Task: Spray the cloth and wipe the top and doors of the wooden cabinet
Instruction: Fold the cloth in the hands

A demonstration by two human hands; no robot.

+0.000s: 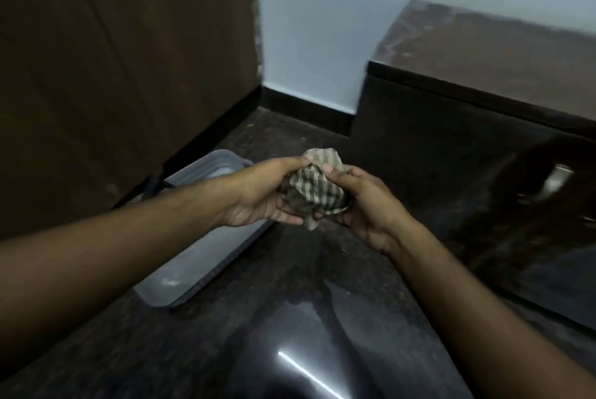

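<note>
A crumpled checked cloth (314,187), beige and grey, is bunched between both hands above the dark floor. My left hand (261,193) grips its left side with the thumb on top. My right hand (364,205) grips its right side, fingers curled under it. The low wooden cabinet (483,53) stands at the right against the pale wall; its glossy brown top shows streaks and its dark door faces (451,153) reflect the room. No spray bottle is in view.
A grey plastic tray or lid (200,256) lies on the polished dark stone floor (290,318) under my left forearm. A tall dark wooden panel (129,60) fills the left. A pale blue wall (322,27) with black skirting is behind.
</note>
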